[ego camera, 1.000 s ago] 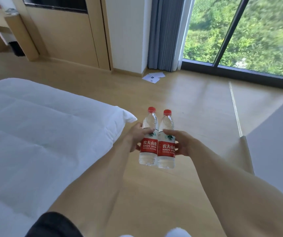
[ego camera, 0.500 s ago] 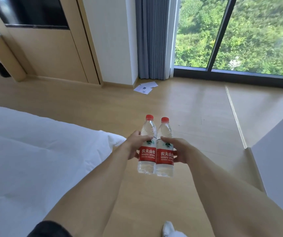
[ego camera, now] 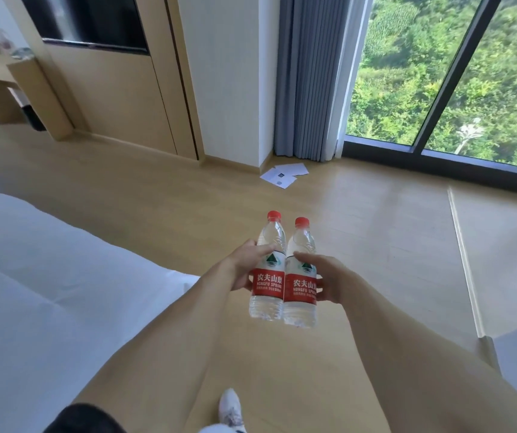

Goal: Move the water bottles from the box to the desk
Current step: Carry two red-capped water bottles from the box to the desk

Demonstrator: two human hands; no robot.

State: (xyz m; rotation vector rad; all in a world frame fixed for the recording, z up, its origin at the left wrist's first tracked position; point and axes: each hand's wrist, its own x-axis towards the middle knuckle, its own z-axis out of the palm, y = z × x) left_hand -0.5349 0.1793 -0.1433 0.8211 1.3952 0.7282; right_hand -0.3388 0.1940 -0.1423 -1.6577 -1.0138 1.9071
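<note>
Left hand (ego camera: 244,268) grips one water bottle (ego camera: 267,270) at its label; right hand (ego camera: 329,281) grips the other bottle (ego camera: 301,276) likewise, bottles touching. Judged full: moderately heavy, smooth-walled, slightly yielding. The labelled waist is the soundest hold.

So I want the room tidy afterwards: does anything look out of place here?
Yes: loose white papers lie scattered on the wooden floor by the curtain. Both bottles look upright, capped and intact.

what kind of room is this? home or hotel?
Probably a hotel room, though a tidy bedroom is possible. Clues: a bed with plain white bedding, a dark screen set into a wood wall panel, and a floor-to-ceiling window with a grey curtain.
</note>
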